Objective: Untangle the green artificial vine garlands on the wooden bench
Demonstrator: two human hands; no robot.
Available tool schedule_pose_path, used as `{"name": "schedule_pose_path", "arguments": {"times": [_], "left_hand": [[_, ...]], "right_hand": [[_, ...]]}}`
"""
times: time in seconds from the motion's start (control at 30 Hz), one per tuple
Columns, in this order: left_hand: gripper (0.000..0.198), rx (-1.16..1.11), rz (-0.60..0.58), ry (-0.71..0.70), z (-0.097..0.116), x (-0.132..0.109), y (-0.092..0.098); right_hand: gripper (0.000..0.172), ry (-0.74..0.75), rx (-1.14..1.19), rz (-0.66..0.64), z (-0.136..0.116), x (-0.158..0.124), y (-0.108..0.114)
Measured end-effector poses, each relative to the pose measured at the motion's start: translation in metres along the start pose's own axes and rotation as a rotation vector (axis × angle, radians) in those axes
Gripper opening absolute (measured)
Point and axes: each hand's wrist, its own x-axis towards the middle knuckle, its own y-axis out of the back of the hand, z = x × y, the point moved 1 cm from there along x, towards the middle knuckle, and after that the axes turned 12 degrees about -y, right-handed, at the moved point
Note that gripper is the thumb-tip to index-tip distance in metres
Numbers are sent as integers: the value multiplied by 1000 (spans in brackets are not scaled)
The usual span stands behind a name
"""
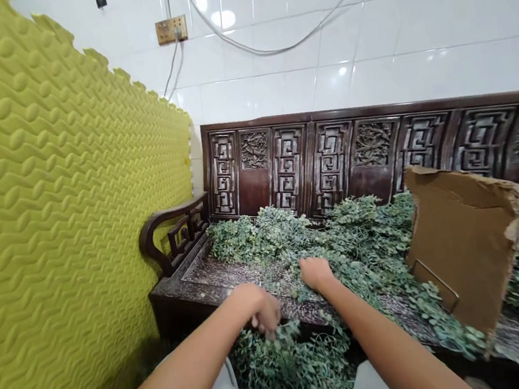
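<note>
My left hand (264, 312) hangs at the front edge of the dark wooden bench, just above a bunch of green artificial foliage (296, 368) between my knees. Its fingers are bent downward and blurred, and what they hold cannot be made out. My right hand (315, 272) is a closed fist over the bench seat (203, 272), at the edge of more leafy strands (357, 252) lying along the seat. Whether a stem is inside that fist is hidden. The foliage runs from the left armrest toward the right end of the bench.
A torn brown cardboard piece (466, 237) with a metal wire handle stands upright on the seat at the right. The carved backrest (256, 188) is behind. A yellow foam mat (73, 200) rises on the left. A cable and socket (171, 30) are on the tiled wall.
</note>
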Motion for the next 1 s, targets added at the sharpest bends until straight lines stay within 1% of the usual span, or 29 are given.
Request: {"name": "schedule_pose_path", "arguments": {"times": [0.03,0.07,0.13,0.17,0.2,0.27,0.37,0.47,0.53,0.57,0.63,0.7,0.73,0.8,0.9,1.0], "left_hand": [[16,-22,30,24,-13,-6,3],[26,-57,47,32,-25,-11,5],[45,-138,64,37,-42,-19,7],[48,-173,71,37,-49,-21,8],[47,-198,83,36,-54,-22,8],[39,-217,134,30,-62,-22,10],[27,-207,291,-12,-69,-19,15],[26,-173,497,-58,-70,-11,19],[32,-143,629,-71,-69,-3,22],[37,-132,682,-75,-68,2,23],[49,-126,756,-88,-65,12,25],[61,-128,804,-102,-61,21,28],[66,-127,825,-106,-60,25,30],[73,-116,861,-106,-56,33,34],[70,-93,876,-94,-49,43,38],[53,-74,858,-85,-41,52,41]], "right_hand": [[30,5,1,6,-1,1,-1],[30,10,7,15,-3,1,-3],[30,23,35,38,-4,1,-4],[30,32,55,52,-4,1,-4],[30,44,79,67,-4,0,-4],[28,80,137,98,-5,-3,-2],[25,142,234,139,-5,-8,0],[25,198,344,162,-4,-12,0],[23,233,430,166,-1,-13,-1],[26,250,477,163,0,-13,-2],[45,277,576,148,4,-12,-4],[66,294,673,131,7,-10,-4],[73,299,717,125,8,-9,-4],[82,304,797,116,10,-7,-2],[86,317,889,103,11,-7,4],[84,356,950,93,9,-12,9]]}}
